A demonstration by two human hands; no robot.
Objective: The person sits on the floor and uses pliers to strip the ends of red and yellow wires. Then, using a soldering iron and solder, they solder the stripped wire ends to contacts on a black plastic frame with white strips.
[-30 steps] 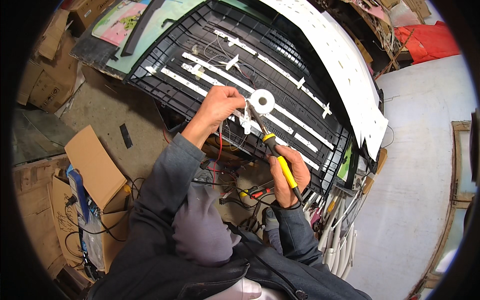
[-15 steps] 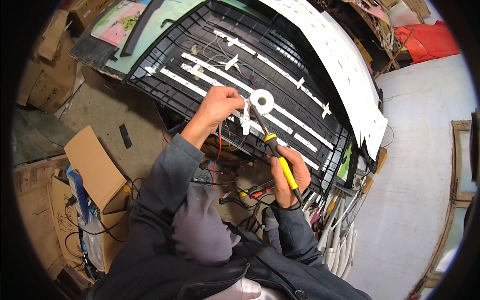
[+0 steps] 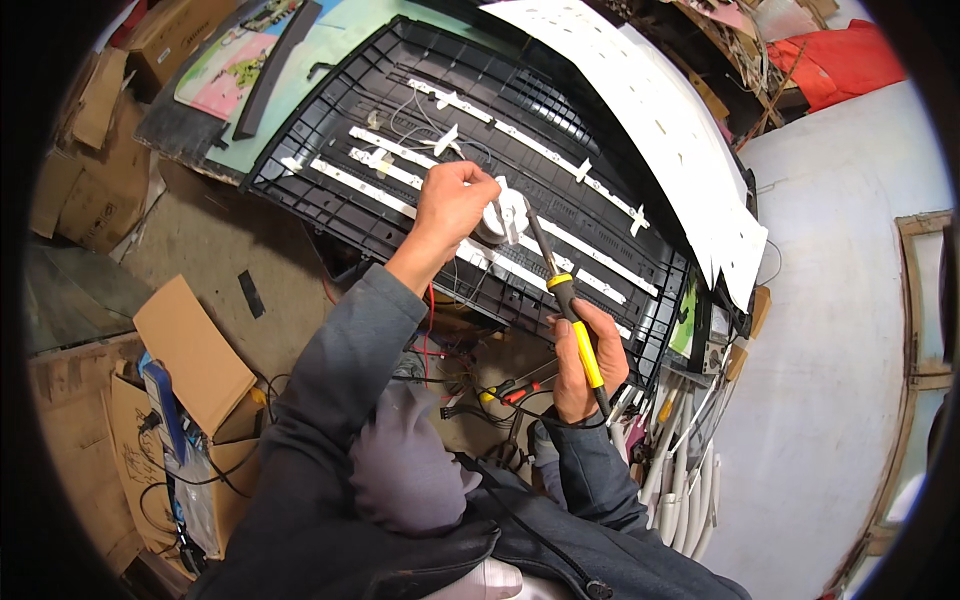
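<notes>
My right hand [image 3: 590,360] grips a soldering iron [image 3: 583,350] with a yellow and black handle, its metal shaft slanting up and left. The iron's tip lies close beside a short white LED strip piece [image 3: 511,212], contact unclear. Thumb and fingers of my left hand [image 3: 447,213] are pinched at the left end of this piece. Behind it, partly covered, is a round white spool [image 3: 492,228]. Below both hands lies a large black television back panel [image 3: 340,120] carrying several white LED strips [image 3: 540,135] and thin wires.
A curved white sheet [image 3: 640,90] stands along the panel's far right side. An opened cardboard box [image 3: 195,350] with cables is at the lower left. White tubes [image 3: 680,480] lean at the lower right, beside a pale wall [image 3: 830,300]. Red-handled and yellow-handled tools [image 3: 505,392] lie below the panel.
My left hand has brought the white strip piece up and right, in front of the spool. The iron has shifted slightly right and down, its tip now beside the piece. The view has moved slightly.
</notes>
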